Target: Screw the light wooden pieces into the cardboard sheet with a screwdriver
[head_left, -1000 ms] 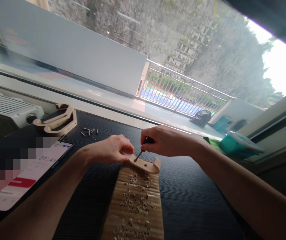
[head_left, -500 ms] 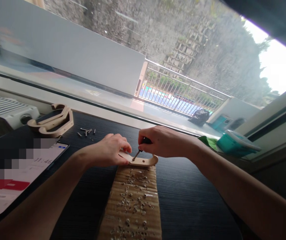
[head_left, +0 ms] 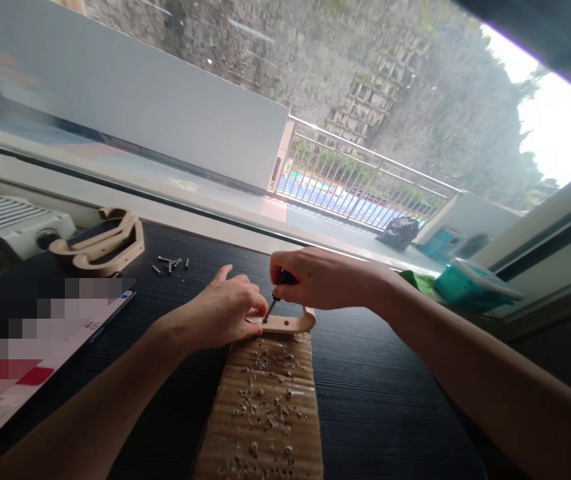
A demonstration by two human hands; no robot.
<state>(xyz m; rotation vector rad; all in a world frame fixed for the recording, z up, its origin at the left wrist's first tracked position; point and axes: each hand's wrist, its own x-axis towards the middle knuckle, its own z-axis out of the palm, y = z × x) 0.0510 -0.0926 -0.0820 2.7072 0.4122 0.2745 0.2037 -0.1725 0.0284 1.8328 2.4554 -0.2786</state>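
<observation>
My right hand [head_left: 315,279] is closed round a small black-handled screwdriver [head_left: 275,295], its tip pressed down onto a curved wooden piece [head_left: 285,324]. That piece lies flat at the far end of a strip of corrugated cardboard [head_left: 265,407] pitted with many small holes. My left hand [head_left: 228,310] pins the left end of the wooden piece with its fingertips, the index finger lifted a little.
The work sits on a dark table [head_left: 380,400] by a large window. At the far left lie stacked wooden pieces [head_left: 100,245] and several loose screws [head_left: 170,264]. A phone showing a timer [head_left: 25,373] lies at the left. A teal container [head_left: 470,287] stands at the right.
The wooden piece has dropped from tilted to flat on the cardboard. The screwdriver tip moved left along it, toward my left fingers. My left index finger has lifted.
</observation>
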